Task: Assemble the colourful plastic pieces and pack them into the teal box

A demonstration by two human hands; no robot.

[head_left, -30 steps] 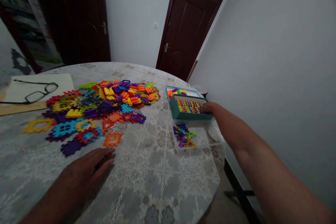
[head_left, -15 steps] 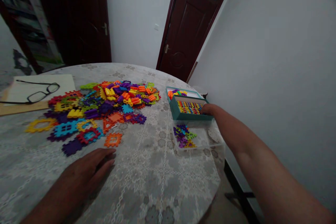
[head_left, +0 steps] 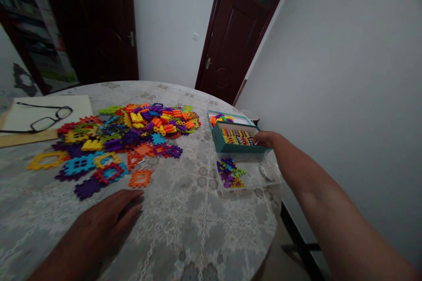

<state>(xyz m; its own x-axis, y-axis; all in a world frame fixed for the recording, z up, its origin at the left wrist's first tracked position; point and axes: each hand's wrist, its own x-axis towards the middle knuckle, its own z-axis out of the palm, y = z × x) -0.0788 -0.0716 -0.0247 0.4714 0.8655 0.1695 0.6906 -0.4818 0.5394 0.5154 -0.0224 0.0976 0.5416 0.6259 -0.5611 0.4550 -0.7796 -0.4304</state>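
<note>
My right hand [head_left: 264,138] reaches across to the right end of a teal box [head_left: 220,142] full of small coloured pieces, with its fingers curled at the box's edge; what they hold is hidden. My left hand [head_left: 105,219] lies flat and open on the lace tablecloth [head_left: 194,224], just below an orange square frame piece [head_left: 140,178]. A big pile of coloured plastic building pieces [head_left: 132,134] spreads over the middle of the round table. A clear tray [head_left: 260,180] in front of the teal box holds a few purple, green and yellow pieces [head_left: 230,172].
Black glasses [head_left: 46,118] rest on a pale board [head_left: 29,118] at the far left. The table's rim drops off close beside the clear tray on the right. Two dark doors [head_left: 237,39] and a white wall stand behind.
My right hand has shifted slightly along the teal box's right end. The left hand stays flat in place. The view has tilted a little.
</note>
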